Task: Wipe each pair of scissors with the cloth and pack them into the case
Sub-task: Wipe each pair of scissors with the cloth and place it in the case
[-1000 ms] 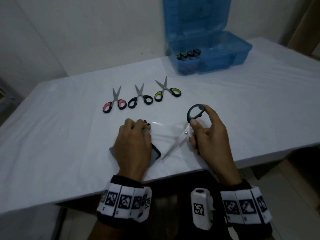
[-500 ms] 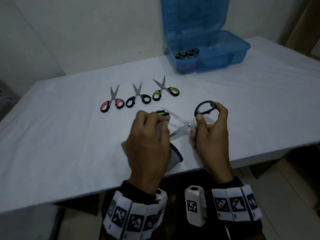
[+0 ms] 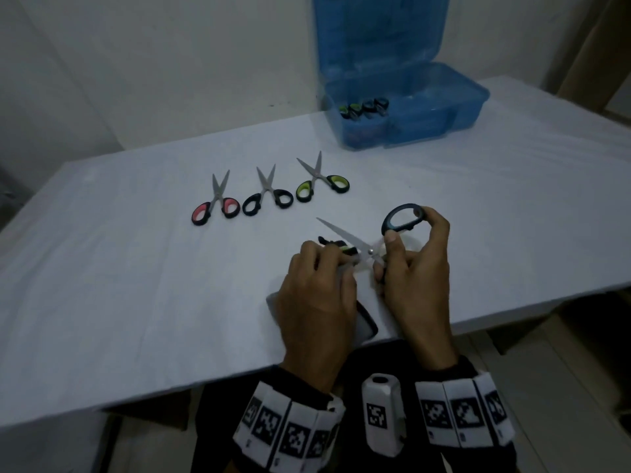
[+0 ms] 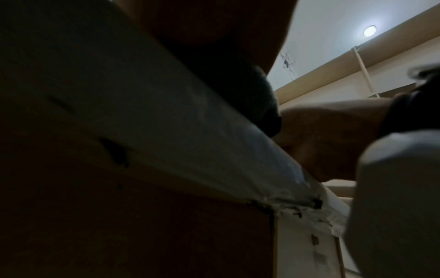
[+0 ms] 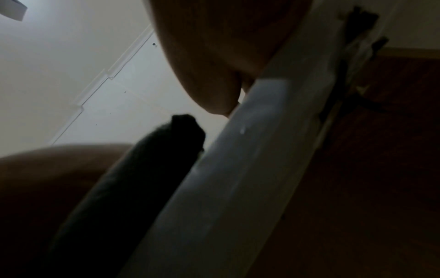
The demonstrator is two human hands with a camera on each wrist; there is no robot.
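Note:
In the head view my right hand (image 3: 415, 261) grips an open pair of scissors (image 3: 345, 236) by its dark handle loop, blades spread. My left hand (image 3: 319, 285) holds a grey cloth (image 3: 362, 324) with a dark edge, pinched around the lower blade close to the pivot. Three more pairs lie in a row on the white table: red-handled scissors (image 3: 215, 208), black-handled scissors (image 3: 268, 198) and green-handled scissors (image 3: 319, 182). The open blue case (image 3: 440, 107) stands at the back right with several scissor handles (image 3: 363, 109) upright inside. Both wrist views show only the table edge and dim parts of the hands.
The white table (image 3: 119, 285) ends just under my wrists, with its right edge near the case. A wall rises close behind the table. The case lid (image 3: 379, 32) stands upright against that wall.
My left hand slid the cloth along the lower blade from near its tip up toward the pivot. The right hand raised the scissors and turned them, so the blades now point up and left.

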